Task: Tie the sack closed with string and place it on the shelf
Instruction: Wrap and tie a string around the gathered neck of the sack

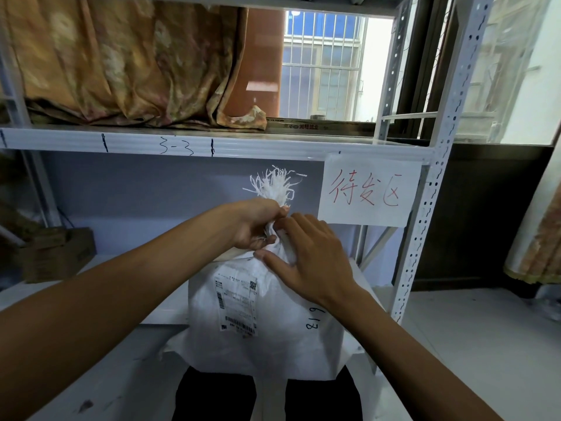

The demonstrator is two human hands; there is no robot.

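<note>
A white woven sack [264, 338] with a shipping label and black handwritten numbers stands upright in front of me, at the edge of the lower shelf [91, 299]. Its gathered neck ends in a frayed white tuft [274, 183]. My left hand [258, 223] grips the bunched neck just below the tuft. My right hand [306, 253] lies against the right side of the neck, fingers stretched toward the left hand, thumb on the sack's shoulder. I cannot make out a string apart from the sack's fibres.
A white metal rack holds an upper shelf [212, 144] marked "3-3" with a draped curtain [121, 62] on it. A paper sign [368, 189] with red characters hangs at the right. A cardboard box [57, 253] sits at the left of the lower shelf. My dark trousers [212, 396] show below.
</note>
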